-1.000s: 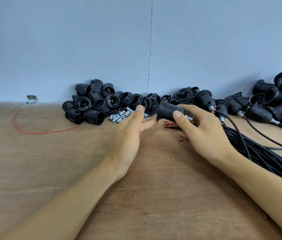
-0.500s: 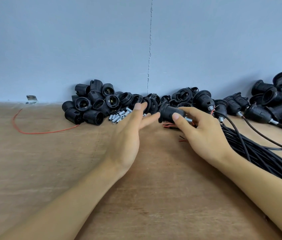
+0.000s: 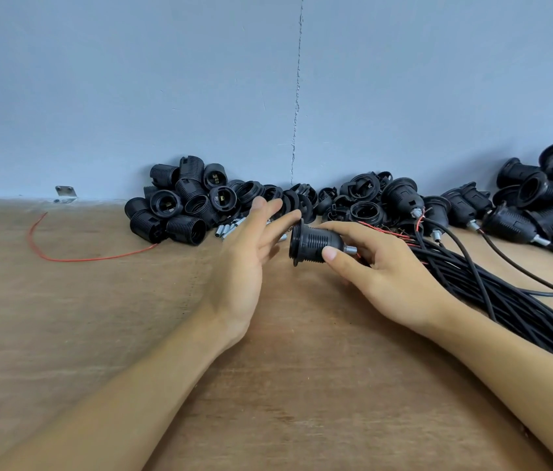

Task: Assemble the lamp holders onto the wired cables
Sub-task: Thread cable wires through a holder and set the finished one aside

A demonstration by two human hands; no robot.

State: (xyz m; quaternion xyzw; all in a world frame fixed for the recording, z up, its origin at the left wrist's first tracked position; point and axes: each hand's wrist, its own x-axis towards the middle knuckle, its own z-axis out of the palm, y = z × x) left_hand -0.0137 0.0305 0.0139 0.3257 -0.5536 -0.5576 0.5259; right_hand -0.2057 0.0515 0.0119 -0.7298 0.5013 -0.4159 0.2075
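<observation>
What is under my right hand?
Black cables with thin red wire ends run under the right hand, which grips a black ribbed lamp holder; their middle stretch is covered.

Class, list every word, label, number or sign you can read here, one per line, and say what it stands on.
No text can be read.
The lamp holder in the right hand shows only ribs.
The piled holders, black cables, wall and wooden table show no print; any moulded marks are too small to tell.

Even soft light, faint shadows, wide-angle bowing at edges, slight blur.
</observation>
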